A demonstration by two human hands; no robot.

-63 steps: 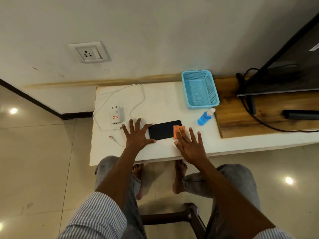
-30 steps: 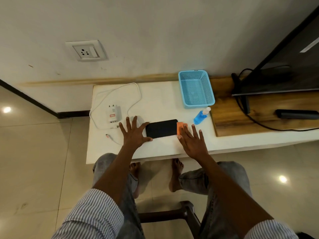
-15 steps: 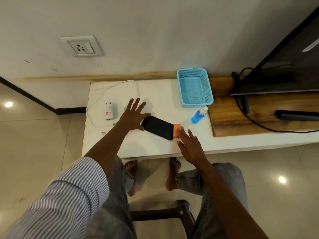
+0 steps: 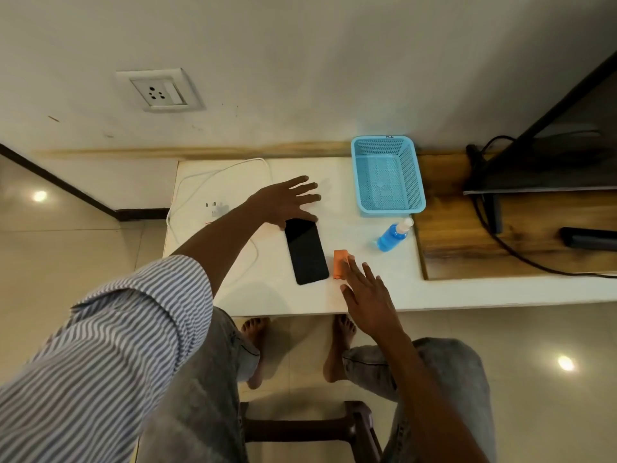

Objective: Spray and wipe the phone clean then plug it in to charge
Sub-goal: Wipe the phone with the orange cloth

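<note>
A black phone (image 4: 306,250) lies flat on the white table (image 4: 384,295), its long side pointing away from me. My left hand (image 4: 288,203) is spread open at the phone's far end, thumb touching its top edge. An orange cloth (image 4: 340,264) lies just right of the phone. My right hand (image 4: 365,290) is flat and open, its fingertips touching the cloth. A blue spray bottle (image 4: 392,235) lies further right. A white charger plug (image 4: 215,208) with its white cable (image 4: 200,177) sits at the left, partly hidden by my left forearm.
A light blue mesh basket (image 4: 389,205) stands at the back right of the table. A wall socket (image 4: 158,91) is above the table's left end. To the right are a wooden board (image 4: 467,248), black cables and a dark screen. A stool is under me.
The phone has been turned from lying sideways to pointing away from me. My left hand reached forward and to the right over the table. My right hand stayed by the cloth.
</note>
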